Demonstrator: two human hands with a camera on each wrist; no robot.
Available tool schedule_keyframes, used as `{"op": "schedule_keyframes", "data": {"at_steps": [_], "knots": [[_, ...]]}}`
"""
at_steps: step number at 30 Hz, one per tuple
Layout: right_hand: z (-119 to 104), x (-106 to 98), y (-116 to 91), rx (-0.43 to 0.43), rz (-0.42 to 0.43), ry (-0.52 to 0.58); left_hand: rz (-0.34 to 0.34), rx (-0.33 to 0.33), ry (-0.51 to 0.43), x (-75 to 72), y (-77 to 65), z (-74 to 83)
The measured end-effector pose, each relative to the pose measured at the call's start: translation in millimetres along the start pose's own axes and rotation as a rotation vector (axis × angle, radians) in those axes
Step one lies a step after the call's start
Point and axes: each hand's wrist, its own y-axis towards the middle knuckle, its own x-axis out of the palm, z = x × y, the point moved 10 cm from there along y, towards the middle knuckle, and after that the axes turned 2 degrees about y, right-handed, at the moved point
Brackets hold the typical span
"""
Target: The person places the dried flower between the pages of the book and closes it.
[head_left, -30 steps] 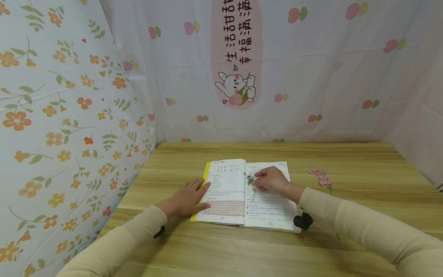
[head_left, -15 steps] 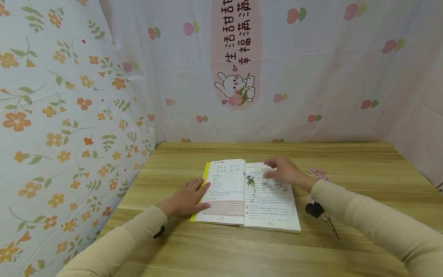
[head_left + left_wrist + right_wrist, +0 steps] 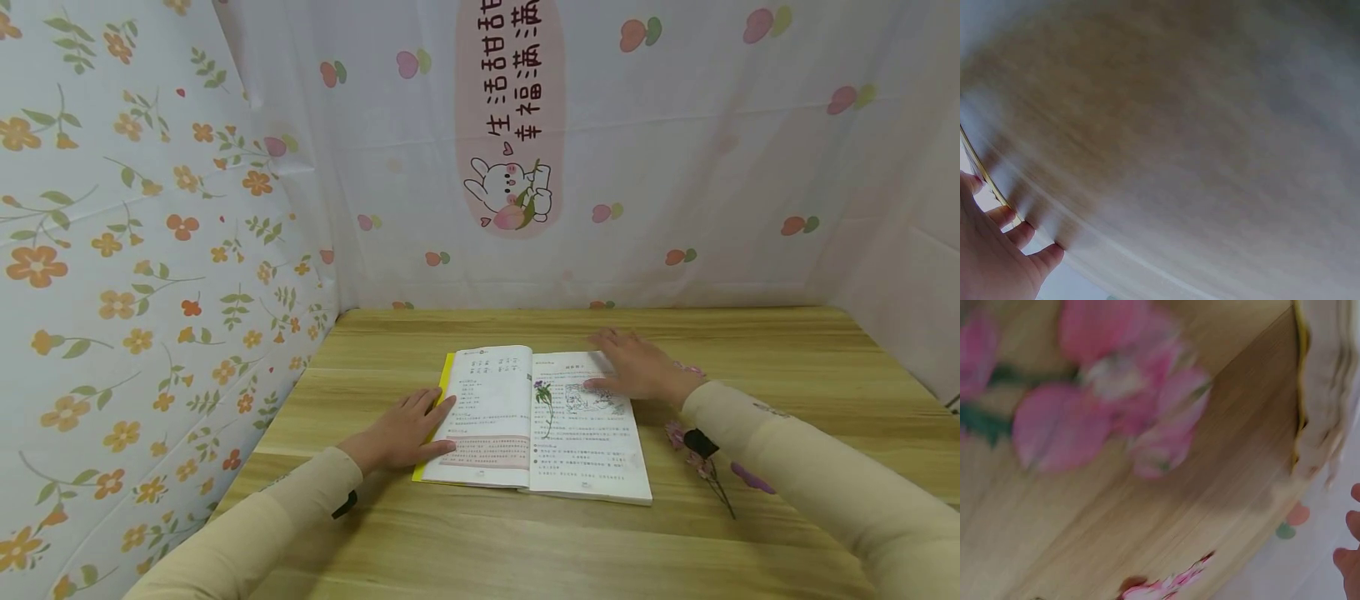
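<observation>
An open book (image 3: pixel 487 417) with a yellow cover edge lies on the table. On its right page, close to the fold, rests a small purple flower with a green stem (image 3: pixel 547 408). My left hand (image 3: pixel 405 429) rests on the left page's outer edge, fingers spread; the left wrist view also has this hand (image 3: pixel 994 259) at the book's edge. Over the right page's upper outer corner is my right hand (image 3: pixel 645 367), holding nothing visible. Pink flowers (image 3: pixel 701 467) lie right of the book, partly hidden by the right forearm. Large pink petals (image 3: pixel 1063 425) appear blurred in the right wrist view.
The wooden table (image 3: pixel 465 542) runs back to a patterned curtain (image 3: pixel 675 167). Another floral curtain (image 3: pixel 150 292) hangs at the left. A purple petal shape (image 3: pixel 752 478) shows beside the right sleeve.
My right hand has let go of the purple flower and moved right, away from it toward the book's outer edge. The flower stays on the page. My left hand has not moved.
</observation>
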Motion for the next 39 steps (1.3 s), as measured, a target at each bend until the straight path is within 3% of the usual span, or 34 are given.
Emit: {"op": "schedule_keyframes", "data": {"at_steps": [6, 16, 24, 29, 32, 39], "knots": [[16, 16, 1, 0.011, -0.058, -0.095, -0.003, -0.003, 0.000, 1.1, 0.5, -0.3], [22, 24, -6, 0.028, -0.135, -0.127, -0.003, 0.001, -0.002, -0.7, 0.0, 0.6], [20, 26, -7, 0.020, -0.130, -0.110, -0.006, 0.001, -0.011, -1.6, -1.0, 1.6], [20, 20, -5, 0.029, -0.084, -0.125, -0.012, -0.001, -0.019, -1.6, -0.3, 1.9], [20, 13, -3, 0.047, -0.032, -0.083, -0.012, -0.002, -0.016, -1.5, 0.1, 1.8], [19, -3, -2, 0.132, 0.045, 0.180, -0.022, -0.004, -0.012, -1.3, 0.3, 2.2]]}}
